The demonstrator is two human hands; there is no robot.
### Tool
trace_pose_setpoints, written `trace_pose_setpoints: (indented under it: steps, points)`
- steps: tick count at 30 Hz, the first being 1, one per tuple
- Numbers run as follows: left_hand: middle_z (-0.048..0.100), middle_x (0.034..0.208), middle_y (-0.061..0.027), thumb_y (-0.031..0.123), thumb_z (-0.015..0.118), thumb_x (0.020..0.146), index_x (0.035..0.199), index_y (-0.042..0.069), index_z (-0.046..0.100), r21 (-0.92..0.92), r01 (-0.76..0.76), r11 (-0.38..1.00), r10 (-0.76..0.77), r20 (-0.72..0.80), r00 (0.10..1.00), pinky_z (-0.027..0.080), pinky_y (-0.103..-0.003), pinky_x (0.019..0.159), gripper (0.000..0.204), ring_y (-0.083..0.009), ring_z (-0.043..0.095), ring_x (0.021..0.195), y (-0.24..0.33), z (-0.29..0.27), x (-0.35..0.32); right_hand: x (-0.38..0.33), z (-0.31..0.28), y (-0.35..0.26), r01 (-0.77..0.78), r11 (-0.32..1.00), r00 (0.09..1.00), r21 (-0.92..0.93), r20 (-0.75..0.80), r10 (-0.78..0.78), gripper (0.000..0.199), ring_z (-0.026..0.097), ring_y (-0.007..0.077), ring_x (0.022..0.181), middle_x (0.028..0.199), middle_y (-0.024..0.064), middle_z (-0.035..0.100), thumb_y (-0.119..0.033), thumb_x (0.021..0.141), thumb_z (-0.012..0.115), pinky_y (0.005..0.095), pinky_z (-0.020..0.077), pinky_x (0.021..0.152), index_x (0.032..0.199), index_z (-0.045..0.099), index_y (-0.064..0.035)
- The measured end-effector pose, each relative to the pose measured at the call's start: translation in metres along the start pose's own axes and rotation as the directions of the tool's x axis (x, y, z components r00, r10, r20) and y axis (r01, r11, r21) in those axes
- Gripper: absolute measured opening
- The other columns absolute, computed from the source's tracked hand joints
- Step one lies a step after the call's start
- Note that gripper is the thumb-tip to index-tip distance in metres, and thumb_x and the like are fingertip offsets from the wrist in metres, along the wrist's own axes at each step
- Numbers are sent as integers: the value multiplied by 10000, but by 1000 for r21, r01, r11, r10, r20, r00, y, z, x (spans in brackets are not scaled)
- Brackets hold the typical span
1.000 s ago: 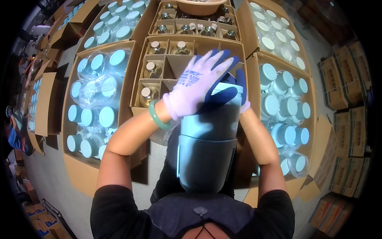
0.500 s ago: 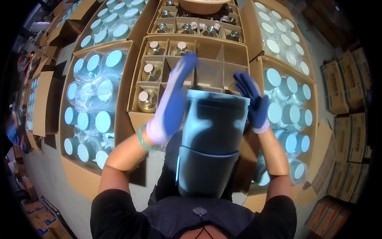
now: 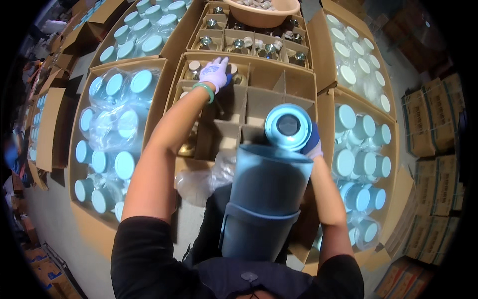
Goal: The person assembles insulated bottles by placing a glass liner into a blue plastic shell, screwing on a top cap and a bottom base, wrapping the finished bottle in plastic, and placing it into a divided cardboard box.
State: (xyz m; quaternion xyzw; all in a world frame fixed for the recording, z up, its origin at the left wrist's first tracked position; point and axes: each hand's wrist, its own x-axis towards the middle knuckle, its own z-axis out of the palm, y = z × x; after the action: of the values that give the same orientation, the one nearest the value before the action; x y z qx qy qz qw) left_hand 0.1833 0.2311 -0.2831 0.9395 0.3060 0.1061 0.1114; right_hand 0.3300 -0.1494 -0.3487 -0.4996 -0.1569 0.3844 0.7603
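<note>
Tan basin (image 3: 264, 12) of lids, bagged pale-blue lids (image 3: 117, 124) in cartons, stacked boxes (image 3: 433, 129) at right

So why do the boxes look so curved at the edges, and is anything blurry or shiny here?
Head view: the fisheye lens bends the cardboard boxes toward a black rim. The middle is sharp, and the left hand shows no blur. Soft glare lies on the plastic wrap over the pale blue lids and on the blue lid in the right hand.

Left hand (image 3: 215, 73): pale lilac disposable glove, faint print on its back; green bangle (image 3: 203, 89) at the wrist. Right hand (image 3: 313, 146): mostly hidden, glove shows dark blue and pale lilac. Forearms bare. Short black sleeves (image 3: 142, 249); dark garment at chest.
</note>
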Motion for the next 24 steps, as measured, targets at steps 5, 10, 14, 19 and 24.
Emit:
trace_pose_setpoints:
  steps: [5,10,14,19,24]
  points:
    - [484,1424,-228,422,714,843,1421,112,402,44,53,998,-67,423,904,473,-483,1007,726,-424,583,1194,14,18,41,-33,15,-11,-167,982,934,85,-306,185,447,630,276,1119,1236,148,643,-315,1048,425,372,504,966,1317,550,19]
    - [522,1247,-263,402,742,828,1239,36,451,-7,76,997,-73,210,975,518,-494,900,623,-421,638,1074,4,45,40,-54,34,-12,-171,618,809,-767,-468,-356,508,491,319,1292,1390,200,506,-228,1030,487,400,373,1090,1431,386,68]
    - [535,1227,-249,468,695,854,1197,39,464,7,26,1000,-26,113,993,522,-520,846,596,-427,655,1000,4,19,35,-64,69,-21,7,492,728,-870,-334,-599,495,451,326,1333,1456,240,428,-202,1023,489,414,347,1106,1444,391,40]
    - [547,1179,-215,495,689,858,1206,25,481,107,-285,953,298,-141,944,535,-497,788,621,-424,650,939,47,-125,13,-59,104,-64,314,418,854,-852,62,-516,526,505,333,1281,1391,224,508,-318,1030,470,401,387,1088,1431,420,20]
    - [544,1180,-177,323,798,804,1216,20,495,193,-673,714,669,-474,573,551,-433,720,594,-384,655,901,109,-270,-107,-31,185,-119,-491,803,870,337,235,433,836,476,429,1288,1471,230,431,-684,943,442,503,405,1088,1508,320,-80]
